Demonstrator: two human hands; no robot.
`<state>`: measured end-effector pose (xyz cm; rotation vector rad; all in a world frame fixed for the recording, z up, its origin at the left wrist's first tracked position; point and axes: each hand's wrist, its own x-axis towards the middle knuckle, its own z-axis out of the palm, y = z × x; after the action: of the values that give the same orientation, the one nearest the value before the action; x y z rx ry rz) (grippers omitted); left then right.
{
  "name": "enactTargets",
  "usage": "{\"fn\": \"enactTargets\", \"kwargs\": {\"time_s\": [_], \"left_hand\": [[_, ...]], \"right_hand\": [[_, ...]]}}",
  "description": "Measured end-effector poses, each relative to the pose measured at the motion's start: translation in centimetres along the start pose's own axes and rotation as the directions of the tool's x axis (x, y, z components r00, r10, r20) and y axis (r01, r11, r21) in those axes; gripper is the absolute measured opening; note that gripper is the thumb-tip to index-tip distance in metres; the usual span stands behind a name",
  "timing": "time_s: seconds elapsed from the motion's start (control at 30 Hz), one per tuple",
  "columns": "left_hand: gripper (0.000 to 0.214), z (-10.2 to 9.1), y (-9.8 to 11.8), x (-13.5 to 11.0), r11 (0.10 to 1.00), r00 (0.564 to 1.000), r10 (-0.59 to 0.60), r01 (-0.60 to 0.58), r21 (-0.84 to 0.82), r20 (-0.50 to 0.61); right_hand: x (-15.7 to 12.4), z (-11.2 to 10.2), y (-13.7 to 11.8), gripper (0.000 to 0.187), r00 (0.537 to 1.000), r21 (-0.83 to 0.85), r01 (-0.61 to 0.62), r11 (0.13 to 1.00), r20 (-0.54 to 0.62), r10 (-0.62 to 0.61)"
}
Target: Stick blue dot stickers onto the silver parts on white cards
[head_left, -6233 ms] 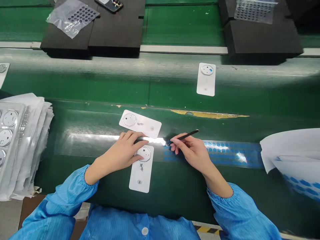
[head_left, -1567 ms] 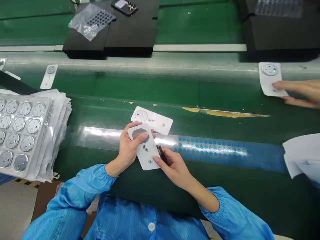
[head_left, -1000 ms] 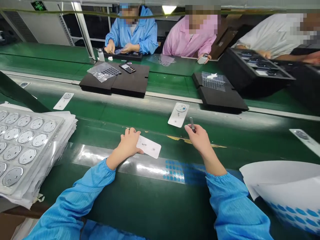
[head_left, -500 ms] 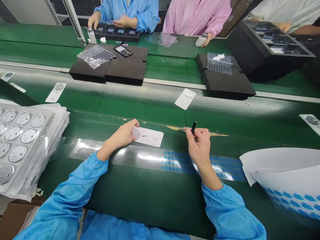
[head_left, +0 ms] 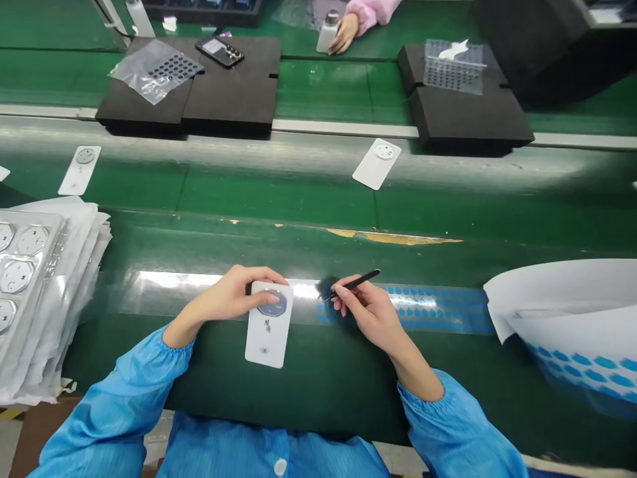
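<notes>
A white phone back cover (head_left: 267,330) with a round grey lens ring lies upright on the green bench in front of me. My left hand (head_left: 233,300) rests on its top end, thumb on the ring, fingers curled over the edge. My right hand (head_left: 367,313) pinches black tweezers (head_left: 354,284), their tip down at the left end of a clear strip of small blue round stickers (head_left: 428,307). Both arms wear blue sleeves.
Clear trays of lens rings (head_left: 22,265) sit on stacked white sheets at the left. Two white covers (head_left: 377,163) (head_left: 79,169) lie on the green conveyor. Black foam blocks (head_left: 189,93) (head_left: 468,106) stand beyond it. A white sticker roll (head_left: 572,318) curls at right. Another person's hand (head_left: 343,30) holds a bottle.
My view tipped down. My left hand pulled the cover toward me and turned it upright. My right hand dropped from the conveyor edge to the sticker strip. The cover on the conveyor drifted right.
</notes>
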<state>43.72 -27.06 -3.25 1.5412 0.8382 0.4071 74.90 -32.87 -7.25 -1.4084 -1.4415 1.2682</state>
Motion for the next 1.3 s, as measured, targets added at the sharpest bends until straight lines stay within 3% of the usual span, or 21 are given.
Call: {"fn": "enactTargets", "kwargs": {"time_s": [0.27,0.4,0.5,0.6,0.8,0.93,1.1,1.3], "left_hand": [[0.031,3.7,-1.9,-0.5,0.876,0.990,0.143,-0.123,0.467,-0.007],[0.037,4.2,-1.8,-1.3,0.757,0.983,0.176,-0.172,0.630,0.057],[0.058,4.0,-1.7,-2.1,0.675,0.982,0.174,-0.174,0.717,0.075],[0.070,3.8,-1.9,-2.6,0.637,0.985,0.155,-0.157,0.755,0.074],[0.065,4.0,-2.6,-2.6,0.607,0.988,0.135,-0.146,0.782,0.079],[0.065,4.6,-2.9,-2.5,0.593,0.986,0.161,-0.136,0.793,0.049],[0.064,5.0,-2.9,-2.6,0.595,0.986,0.165,-0.117,0.795,0.022],[0.063,5.0,-2.8,-2.4,0.610,0.986,0.162,-0.121,0.783,0.026]], "right_hand": [[0.2,-0.1,0.1,0.037,0.999,-0.084,-0.009,0.996,0.051,0.013],[0.0,-0.1,0.3,0.037,0.999,-0.076,-0.022,0.997,0.046,0.026],[0.0,-0.1,0.5,0.035,0.999,-0.059,-0.031,0.998,0.024,0.033],[0.0,-0.2,0.6,0.035,0.999,-0.060,-0.038,0.997,0.026,0.040],[-0.2,-0.3,0.5,0.030,0.999,0.051,-0.033,0.998,0.001,0.033],[-0.6,1.4,-0.5,0.027,0.997,0.188,-0.044,0.981,-0.050,0.055],[-0.6,4.6,-1.7,0.032,0.986,0.212,-0.164,0.963,0.026,0.162],[-0.6,5.3,-1.5,0.037,0.975,0.177,-0.222,0.959,0.033,0.220]]}}
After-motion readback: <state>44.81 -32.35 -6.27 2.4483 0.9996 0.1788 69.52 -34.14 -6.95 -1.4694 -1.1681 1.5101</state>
